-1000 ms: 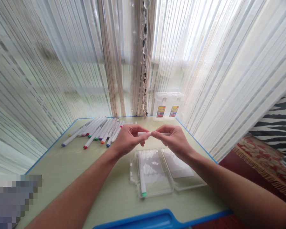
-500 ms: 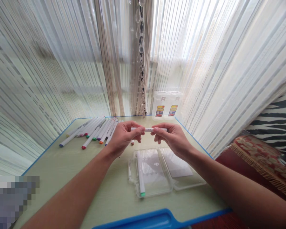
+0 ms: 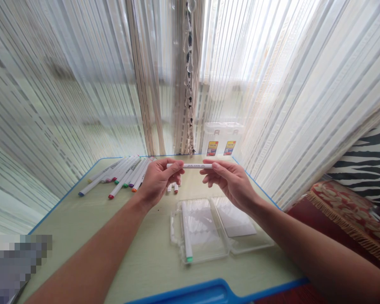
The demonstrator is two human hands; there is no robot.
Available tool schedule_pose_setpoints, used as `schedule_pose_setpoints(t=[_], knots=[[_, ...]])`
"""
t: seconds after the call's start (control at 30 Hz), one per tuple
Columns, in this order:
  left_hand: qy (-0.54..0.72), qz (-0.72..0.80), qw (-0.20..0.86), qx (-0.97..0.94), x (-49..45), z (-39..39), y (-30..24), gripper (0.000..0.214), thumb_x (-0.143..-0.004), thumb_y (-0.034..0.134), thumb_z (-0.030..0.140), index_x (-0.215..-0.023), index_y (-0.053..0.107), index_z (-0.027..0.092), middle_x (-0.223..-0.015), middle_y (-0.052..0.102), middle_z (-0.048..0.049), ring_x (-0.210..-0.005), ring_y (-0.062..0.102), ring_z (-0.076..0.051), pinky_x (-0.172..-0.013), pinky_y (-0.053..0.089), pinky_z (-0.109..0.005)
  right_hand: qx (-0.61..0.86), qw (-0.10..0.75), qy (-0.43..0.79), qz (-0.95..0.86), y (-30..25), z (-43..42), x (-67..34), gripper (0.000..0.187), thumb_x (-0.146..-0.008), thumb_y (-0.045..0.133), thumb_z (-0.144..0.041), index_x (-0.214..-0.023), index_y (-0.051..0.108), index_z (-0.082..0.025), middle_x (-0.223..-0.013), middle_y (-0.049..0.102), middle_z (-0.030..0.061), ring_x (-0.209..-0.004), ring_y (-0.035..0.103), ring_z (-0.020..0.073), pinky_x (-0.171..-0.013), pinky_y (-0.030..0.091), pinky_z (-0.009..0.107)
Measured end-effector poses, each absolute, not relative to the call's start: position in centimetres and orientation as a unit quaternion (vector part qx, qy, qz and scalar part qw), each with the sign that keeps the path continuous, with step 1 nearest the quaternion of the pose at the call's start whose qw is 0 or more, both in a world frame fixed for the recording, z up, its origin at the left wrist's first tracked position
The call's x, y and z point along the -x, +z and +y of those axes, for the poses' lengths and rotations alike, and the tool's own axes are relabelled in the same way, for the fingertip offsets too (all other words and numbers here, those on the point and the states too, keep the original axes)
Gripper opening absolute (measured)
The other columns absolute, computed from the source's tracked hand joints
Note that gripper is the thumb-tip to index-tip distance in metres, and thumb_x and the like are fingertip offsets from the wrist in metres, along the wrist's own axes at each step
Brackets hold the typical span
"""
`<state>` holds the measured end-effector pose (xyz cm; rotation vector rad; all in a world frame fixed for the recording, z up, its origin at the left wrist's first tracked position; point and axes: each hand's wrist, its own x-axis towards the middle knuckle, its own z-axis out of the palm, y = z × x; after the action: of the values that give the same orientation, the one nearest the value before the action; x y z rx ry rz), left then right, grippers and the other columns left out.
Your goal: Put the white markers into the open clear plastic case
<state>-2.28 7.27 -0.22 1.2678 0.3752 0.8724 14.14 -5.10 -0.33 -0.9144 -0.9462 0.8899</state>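
Observation:
Both of my hands hold one white marker point(image 3: 194, 166) level above the table. My left hand point(image 3: 158, 180) pinches its left end and my right hand point(image 3: 229, 182) pinches its right end. Below them an open clear plastic case point(image 3: 209, 249) lies flat on the pale green table point(image 3: 82, 228). One white marker with a green cap point(image 3: 186, 231) lies in the case's left half. A row of several capped markers point(image 3: 120, 175) lies at the far left of the table. Two short markers point(image 3: 172, 188) lie just under my left hand.
Two clear plastic boxes with yellow labels point(image 3: 222, 140) stand at the table's far edge by the sheer curtains point(image 3: 82, 84). A blue tray edge point(image 3: 205, 292) sits at the near side. A patterned rug point(image 3: 348, 215) and a zebra-striped cushion point(image 3: 370, 162) lie to the right.
The marker has been raised a little and my hands have slid apart to its two ends. The markers under my left hand have come into sight.

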Motion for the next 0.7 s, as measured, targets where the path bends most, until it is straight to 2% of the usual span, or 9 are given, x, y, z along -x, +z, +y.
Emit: schedule_pose_setpoints(t=[0.13, 0.4, 0.53, 0.7], knots=[[0.403, 0.169, 0.705, -0.558, 2.18, 7.3, -0.18, 0.029, -0.071, 0.081, 0.034, -0.082, 0.07, 0.009, -0.064, 0.066, -0.0032, -0.047, 0.055, -0.009, -0.047, 0.048, -0.022, 0.392, 0.705, 0.417, -0.42, -0.39, -5.07, -14.13, 0.028, -0.083, 0.072, -0.034, -0.104, 0.074, -0.015, -0.091, 0.078, 0.011, -0.07, 0.073, 0.0181, -0.062, 0.055, 0.028], [0.391, 0.151, 0.72, -0.554, 2.11, 7.0, -0.2, 0.034, -0.089, 0.061, 0.039, -0.098, 0.068, 0.007, -0.069, 0.068, -0.0076, -0.05, 0.059, -0.013, -0.051, 0.049, -0.027, 0.428, 0.73, 0.354, -0.399, -0.92, -4.42, -14.86, 0.026, -0.083, 0.074, -0.035, -0.097, 0.075, -0.014, -0.079, 0.077, 0.0091, -0.064, 0.072, 0.0178, -0.057, 0.055, 0.027], [0.388, 0.159, 0.709, -0.568, 1.96, 6.79, -0.29, 0.036, -0.088, 0.063, 0.04, -0.099, 0.068, 0.006, -0.067, 0.068, -0.0072, -0.048, 0.058, -0.012, -0.049, 0.049, -0.025, 0.456, 0.725, 0.292, -0.425, -1.26, -4.28, -14.98, 0.026, -0.078, 0.078, -0.033, -0.096, 0.075, -0.015, -0.072, 0.074, 0.0056, -0.059, 0.069, 0.0151, -0.053, 0.052, 0.025], [0.385, 0.149, 0.7, -0.583, 1.84, 6.82, -0.54, 0.038, -0.086, 0.065, 0.043, -0.098, 0.069, 0.008, -0.067, 0.068, -0.0062, -0.05, 0.059, -0.012, -0.048, 0.049, -0.024, 0.468, 0.722, 0.288, -0.421, -1.31, -4.28, -15.02, 0.026, -0.076, 0.08, -0.034, -0.092, 0.075, -0.015, -0.07, 0.074, 0.0056, -0.057, 0.068, 0.0147, -0.051, 0.052, 0.024]])
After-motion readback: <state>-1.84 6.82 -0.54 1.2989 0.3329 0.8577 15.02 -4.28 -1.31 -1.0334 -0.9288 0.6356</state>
